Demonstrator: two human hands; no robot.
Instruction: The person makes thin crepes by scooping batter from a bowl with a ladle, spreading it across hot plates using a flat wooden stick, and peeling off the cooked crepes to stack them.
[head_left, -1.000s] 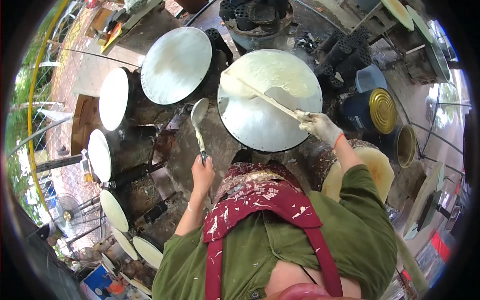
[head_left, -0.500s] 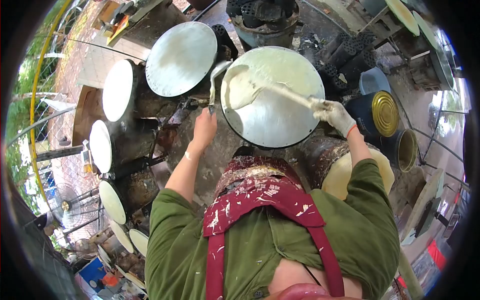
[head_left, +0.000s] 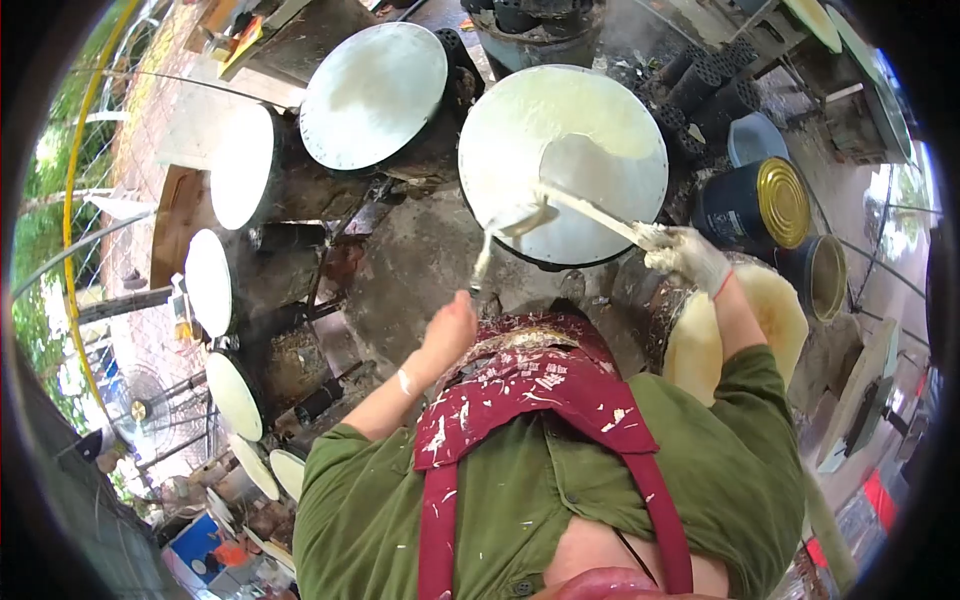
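A round metal plate [head_left: 610,190] stands in front of me, its upper part coated with pale batter [head_left: 560,105]. My right hand [head_left: 690,260], in a whitish glove caked with batter, is closed around a batter-covered stick [head_left: 590,208]. The stick's far end lies over the plate's lower middle. My bare left hand [head_left: 455,322] grips the dark handle of a scraper [head_left: 484,262] smeared with batter. Near the plate's lower left edge, the scraper's tip is close to a spoon-like head [head_left: 527,222]; whether they touch is unclear.
Another round plate [head_left: 373,95] is at the upper left, with several smaller ones down the left side. A blue basin [head_left: 757,140], a dark drum with a gold lid [head_left: 783,203] and an open can [head_left: 826,278] stand right. A tub of pale batter [head_left: 740,320] is beside my right forearm.
My left hand has moved right and down with the scraper. The stick's far end has come down from the plate's upper left to its lower part, and batter now covers more of the upper plate.
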